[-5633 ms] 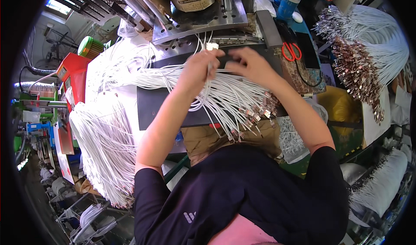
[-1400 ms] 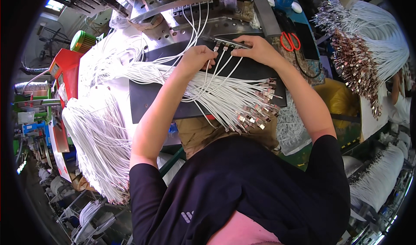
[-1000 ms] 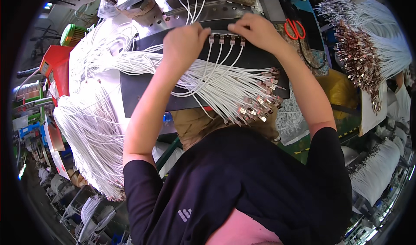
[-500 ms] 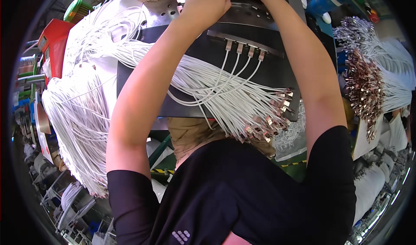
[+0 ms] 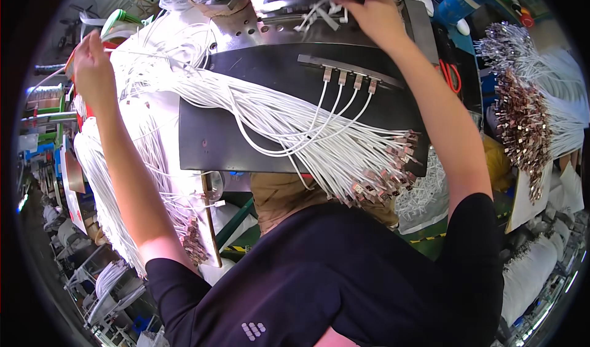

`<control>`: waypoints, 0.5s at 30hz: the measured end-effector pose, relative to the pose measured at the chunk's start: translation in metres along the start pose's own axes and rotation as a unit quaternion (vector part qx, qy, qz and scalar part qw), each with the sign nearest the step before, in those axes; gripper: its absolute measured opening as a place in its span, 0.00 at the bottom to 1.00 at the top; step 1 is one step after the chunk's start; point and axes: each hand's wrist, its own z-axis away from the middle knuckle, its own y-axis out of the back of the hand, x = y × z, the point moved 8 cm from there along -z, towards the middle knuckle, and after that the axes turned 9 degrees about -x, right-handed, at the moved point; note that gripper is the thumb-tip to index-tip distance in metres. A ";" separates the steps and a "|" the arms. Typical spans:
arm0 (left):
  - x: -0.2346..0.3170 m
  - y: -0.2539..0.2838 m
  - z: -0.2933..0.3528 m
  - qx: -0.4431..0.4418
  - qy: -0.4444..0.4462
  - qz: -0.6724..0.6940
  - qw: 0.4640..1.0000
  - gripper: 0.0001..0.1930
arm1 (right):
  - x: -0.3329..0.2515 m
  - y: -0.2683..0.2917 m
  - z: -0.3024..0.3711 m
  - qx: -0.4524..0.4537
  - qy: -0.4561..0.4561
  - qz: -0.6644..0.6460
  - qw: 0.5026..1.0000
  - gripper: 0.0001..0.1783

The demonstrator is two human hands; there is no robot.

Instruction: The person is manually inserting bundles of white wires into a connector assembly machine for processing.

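A thick bundle of white cables [image 5: 295,116] with metal connectors lies across a dark metal work plate [image 5: 215,144]. Several connectors sit side by side in a slotted bar [image 5: 347,74] on the plate. My right hand [image 5: 369,12] reaches to the metal machine [image 5: 276,3] at the top and pinches a few white cable ends there. My left hand [image 5: 92,61] is far out to the left, closed on thin white cables pulled from the hanging mass [image 5: 117,187].
More cable bundles with connectors hang at the right [image 5: 522,113]. Red-handled scissors [image 5: 450,77] lie right of the plate. A red bin [image 5: 77,107] and blue bottles [image 5: 458,0] stand near the edges. Racks and cable bundles lie below left.
My left hand left the machine and swung out to the far left cable pile. My right hand stays at the machine's top. The view tilted further forward over the plate.
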 end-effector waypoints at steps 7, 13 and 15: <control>0.220 -0.047 0.189 -0.344 -0.280 0.359 0.821 0.07 | -0.010 0.032 0.080 -0.013 0.086 0.203 0.975 0.13; 0.281 -0.037 0.239 -0.346 -0.299 0.361 0.813 0.07 | -0.008 0.033 0.126 -0.264 0.047 0.055 0.962 0.14; 0.279 -0.040 0.239 -0.355 -0.283 0.342 0.823 0.07 | -0.004 0.028 0.119 -0.234 0.047 0.015 0.971 0.14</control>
